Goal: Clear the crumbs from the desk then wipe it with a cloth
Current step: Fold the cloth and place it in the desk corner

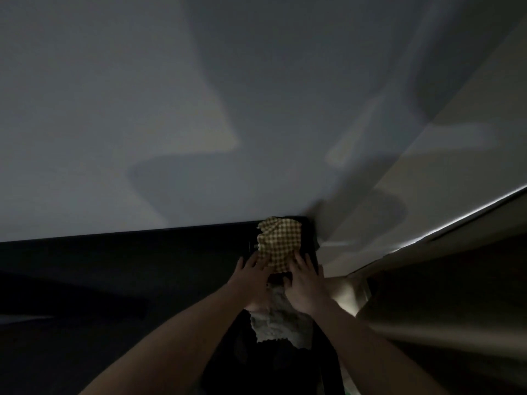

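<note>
A yellow-and-dark checkered cloth [279, 243] lies crumpled on a dark surface [142, 260] where it meets the pale wall. My left hand [253, 280] has its fingers spread, and the fingertips rest on the cloth's lower left edge. My right hand [305, 283] also has its fingers spread, lying on the cloth's lower right edge. A pale grey cloth [276, 323] hangs below and between my wrists. The scene is very dark. No crumbs can be made out, and the thumbs are hidden.
A pale wall [199, 109] fills the upper view and meets a second wall [427, 166] in a corner at the right. A lit strip [456, 218] runs diagonally at the right, with dark shapes below it.
</note>
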Tool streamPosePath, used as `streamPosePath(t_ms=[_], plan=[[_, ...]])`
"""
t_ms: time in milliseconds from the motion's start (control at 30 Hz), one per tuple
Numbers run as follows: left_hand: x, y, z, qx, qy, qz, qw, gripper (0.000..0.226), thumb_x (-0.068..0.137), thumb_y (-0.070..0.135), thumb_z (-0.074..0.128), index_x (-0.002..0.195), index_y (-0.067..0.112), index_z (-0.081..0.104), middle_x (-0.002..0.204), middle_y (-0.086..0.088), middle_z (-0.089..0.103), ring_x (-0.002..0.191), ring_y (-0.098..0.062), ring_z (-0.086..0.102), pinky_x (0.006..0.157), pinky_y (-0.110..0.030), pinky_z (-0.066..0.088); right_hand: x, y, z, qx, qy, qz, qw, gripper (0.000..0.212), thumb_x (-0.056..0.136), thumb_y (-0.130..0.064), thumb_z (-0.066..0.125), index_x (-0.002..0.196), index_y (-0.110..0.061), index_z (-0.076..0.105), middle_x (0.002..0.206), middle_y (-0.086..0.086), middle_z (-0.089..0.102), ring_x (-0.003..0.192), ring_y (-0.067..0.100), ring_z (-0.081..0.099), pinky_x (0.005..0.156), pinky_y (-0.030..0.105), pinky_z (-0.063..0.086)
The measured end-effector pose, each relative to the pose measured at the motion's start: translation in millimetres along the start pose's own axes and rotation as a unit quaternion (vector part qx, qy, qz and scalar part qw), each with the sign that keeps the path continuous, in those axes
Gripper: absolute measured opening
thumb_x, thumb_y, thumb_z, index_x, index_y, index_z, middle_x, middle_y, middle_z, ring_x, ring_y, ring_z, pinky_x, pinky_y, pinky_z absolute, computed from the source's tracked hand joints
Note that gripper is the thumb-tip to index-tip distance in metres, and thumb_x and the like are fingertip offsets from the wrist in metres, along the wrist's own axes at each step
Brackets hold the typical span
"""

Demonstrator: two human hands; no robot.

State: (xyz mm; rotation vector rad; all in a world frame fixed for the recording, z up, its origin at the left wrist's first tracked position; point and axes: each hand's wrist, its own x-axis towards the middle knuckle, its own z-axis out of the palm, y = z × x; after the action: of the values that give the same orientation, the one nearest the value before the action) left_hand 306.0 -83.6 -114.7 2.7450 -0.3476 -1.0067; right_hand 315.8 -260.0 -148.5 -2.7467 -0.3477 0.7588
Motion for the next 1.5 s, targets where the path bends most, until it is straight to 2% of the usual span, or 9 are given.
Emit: streamPosePath(t_ms=[167, 267, 367, 533, 700, 967, 1133, 1233, 1500], plan=[[8.9, -3.6, -27.7, -0.103, 0.113, -0.018, 0.988, 0.043, 0.089, 0.029, 0.054, 0.131, 0.025, 0.053, 0.146, -0.004, 0.046, 0.135, -0.029, 0.040, 0.108, -0.045, 0.041, 39.7, 5.2, -18.2, 0.163, 0.125, 0.056, 0.977, 0.067, 0.093, -0.033, 0.061, 0.152, -0.011, 0.042, 0.148, 0.014, 0.050, 0.132, 0.039, 0.052, 0.104, 0.046, 0.048], [14.5, -12.1, -32.1, -0.104, 0.136, -0.023, 0.985, 0.045, 0.087, 0.027, 0.054, 0.132, 0.024, 0.053, 0.146, -0.003, 0.045, 0.133, -0.028, 0.042, 0.106, -0.041, 0.043, 68.3, 8.0, -25.1, 0.244, 0.132, 0.145, 0.950, 0.082, 0.090, -0.033, 0.067, 0.160, -0.013, 0.030, 0.151, 0.016, 0.051, 0.136, 0.040, 0.051, 0.110, 0.047, 0.047], [16.0, -19.5, -32.1, -0.110, 0.146, -0.020, 0.983, 0.055, 0.085, 0.027, 0.056, 0.140, 0.024, 0.048, 0.147, -0.002, 0.043, 0.133, -0.027, 0.043, 0.108, -0.042, 0.042, 76.9, 7.5, -26.9, 0.262, 0.106, 0.189, 0.940, 0.072, 0.086, -0.032, 0.073, 0.150, -0.018, 0.044, 0.139, 0.014, 0.063, 0.126, 0.038, 0.061, 0.104, 0.044, 0.052], [15.5, -30.4, -28.8, -0.236, 0.217, 0.003, 0.947, 0.067, 0.079, 0.030, 0.064, 0.143, 0.026, 0.047, 0.146, 0.002, 0.046, 0.134, -0.020, 0.045, 0.110, -0.041, 0.044, 50.5, -3.1, -38.6, 0.453, 0.142, 0.089, 0.876, 0.044, 0.077, -0.013, 0.087, 0.113, -0.021, 0.063, 0.097, 0.004, 0.074, 0.093, 0.024, 0.073, 0.075, 0.032, 0.056], [12.4, -25.2, -45.5, -0.593, 0.090, 0.029, 0.800, 0.091, 0.057, 0.027, 0.083, 0.140, 0.014, 0.050, 0.125, 0.004, 0.062, 0.101, 0.006, 0.065, 0.083, -0.015, 0.054, 23.8, -5.1, -73.3, 0.537, 0.108, -0.055, 0.834, 0.058, 0.078, 0.009, 0.083, 0.119, -0.025, 0.062, 0.097, 0.013, 0.075, 0.090, 0.023, 0.074, 0.083, 0.035, 0.060], [10.9, -2.1, -53.0, -0.634, 0.030, -0.021, 0.773, 0.020, 0.088, 0.000, 0.066, 0.107, 0.002, 0.072, 0.092, -0.005, 0.073, 0.083, -0.015, 0.069, 0.073, -0.024, 0.055, 18.1, 21.7, -77.7, 0.507, 0.080, -0.019, 0.858, 0.068, 0.087, -0.003, 0.081, 0.142, -0.029, 0.052, 0.121, -0.004, 0.067, 0.105, 0.010, 0.069, 0.080, 0.020, 0.057], [24.1, -5.4, -57.0, -0.509, 0.062, -0.031, 0.858, 0.009, 0.090, 0.013, 0.068, 0.096, 0.011, 0.074, 0.082, -0.002, 0.066, 0.074, -0.012, 0.061, 0.071, -0.029, 0.047, 24.5, 25.5, -67.9, 0.456, 0.020, 0.058, 0.888, 0.023, 0.094, -0.013, 0.076, 0.112, -0.001, 0.075, 0.104, 0.016, 0.076, 0.098, 0.025, 0.071, 0.076, 0.026, 0.059], [31.5, -13.7, -61.7, -0.398, 0.124, -0.077, 0.906, 0.029, 0.089, 0.020, 0.070, 0.118, 0.017, 0.069, 0.101, -0.004, 0.069, 0.092, -0.019, 0.067, 0.077, -0.029, 0.049, 38.8, 22.8, -67.8, 0.428, 0.066, 0.067, 0.899, 0.043, 0.078, -0.052, 0.081, 0.103, -0.017, 0.079, 0.103, 0.004, 0.080, 0.097, 0.019, 0.075, 0.090, 0.044, 0.061], [21.2, -27.0, -12.7, -0.141, 0.149, -0.070, 0.976, 0.080, 0.085, 0.028, 0.061, 0.156, 0.019, 0.025, 0.158, -0.007, 0.026, 0.140, -0.032, 0.038, 0.112, -0.042, 0.041, 34.8, 27.4, -44.4, 0.210, 0.080, 0.035, 0.974, 0.082, 0.092, -0.040, 0.074, 0.160, -0.018, 0.034, 0.160, 0.009, 0.042, 0.145, 0.029, 0.043, 0.117, 0.036, 0.037]])
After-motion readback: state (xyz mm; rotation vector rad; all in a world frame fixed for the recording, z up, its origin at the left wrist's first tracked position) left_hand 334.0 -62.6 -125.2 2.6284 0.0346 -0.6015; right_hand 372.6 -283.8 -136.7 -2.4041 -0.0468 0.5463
